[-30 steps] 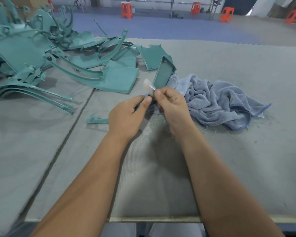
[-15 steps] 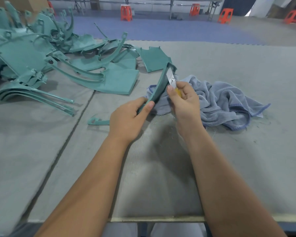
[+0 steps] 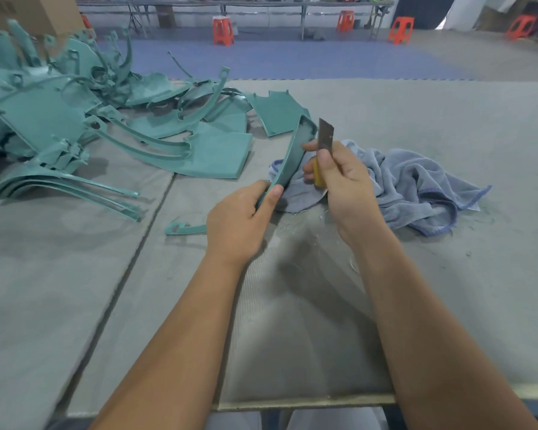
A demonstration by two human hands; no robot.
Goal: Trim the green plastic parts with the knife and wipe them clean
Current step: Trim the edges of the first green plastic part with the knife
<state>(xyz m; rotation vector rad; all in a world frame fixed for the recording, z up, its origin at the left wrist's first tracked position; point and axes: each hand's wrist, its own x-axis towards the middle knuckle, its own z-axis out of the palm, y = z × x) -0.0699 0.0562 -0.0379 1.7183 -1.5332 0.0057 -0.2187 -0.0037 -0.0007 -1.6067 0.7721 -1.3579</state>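
Grey felt bench (image 3: 416,274), workshop stools beyond: my left hand (image 3: 239,225) grips the part (image 3: 289,159) by its lower end, tilted up over the rag (image 3: 410,181). Since a moment ago my right hand (image 3: 342,178), clenched round the knife (image 3: 325,141), has lifted the blade beside the part's top edge, so trimming seems underway.

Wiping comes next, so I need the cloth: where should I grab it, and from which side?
Pinch a raised fold near the middle of the cloth, from above. It lies crumpled on the table, its folds standing up; its left end sits behind the held part.
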